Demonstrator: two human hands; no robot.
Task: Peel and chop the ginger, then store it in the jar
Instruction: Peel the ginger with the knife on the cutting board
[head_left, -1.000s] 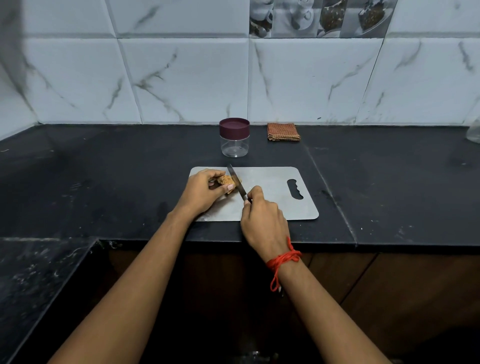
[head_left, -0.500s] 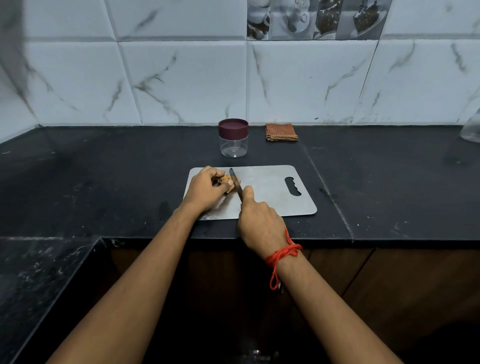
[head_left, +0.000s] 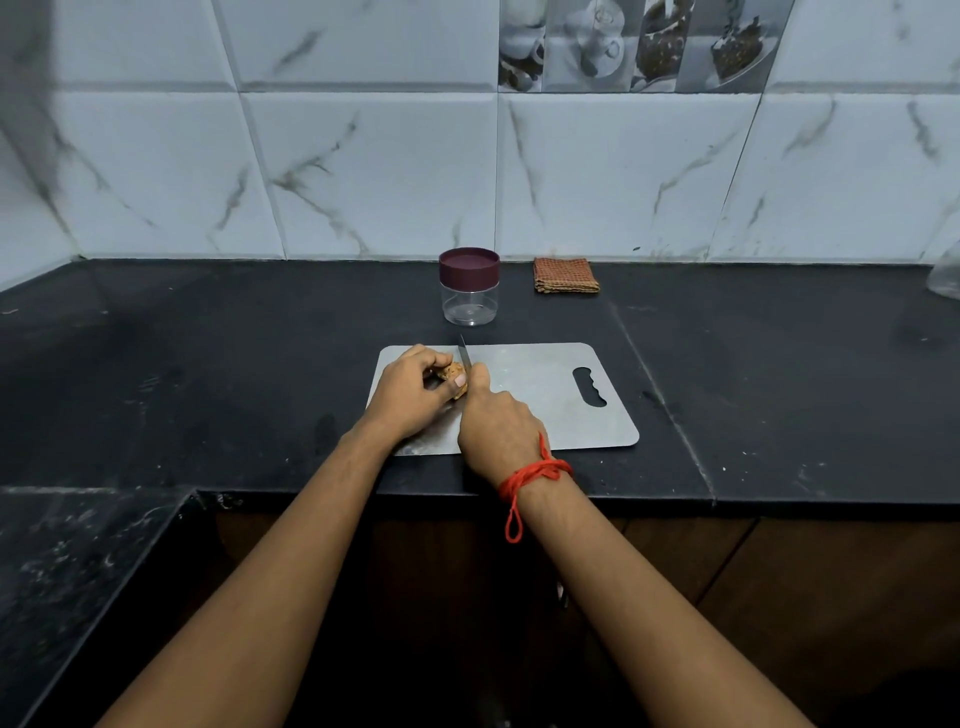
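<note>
A small tan piece of ginger (head_left: 453, 372) lies on the left part of the grey cutting board (head_left: 540, 395). My left hand (head_left: 410, 389) grips the ginger between fingers and thumb. My right hand (head_left: 493, 426), with a red thread at the wrist, grips a knife (head_left: 463, 356) whose handle is hidden in the fist. The blade points away from me and lies against the right side of the ginger. Behind the board stands a clear jar (head_left: 469, 287) with a maroon lid on it.
A folded orange checked cloth (head_left: 565, 275) lies by the tiled wall, right of the jar. A clear glass object (head_left: 946, 275) shows at the right edge. The black counter (head_left: 208, 364) has a front edge close to the board and a lower dark surface at the left.
My right hand has moved left and forward, bringing the knife closer against the ginger. The left hand keeps its grip on the ginger.
</note>
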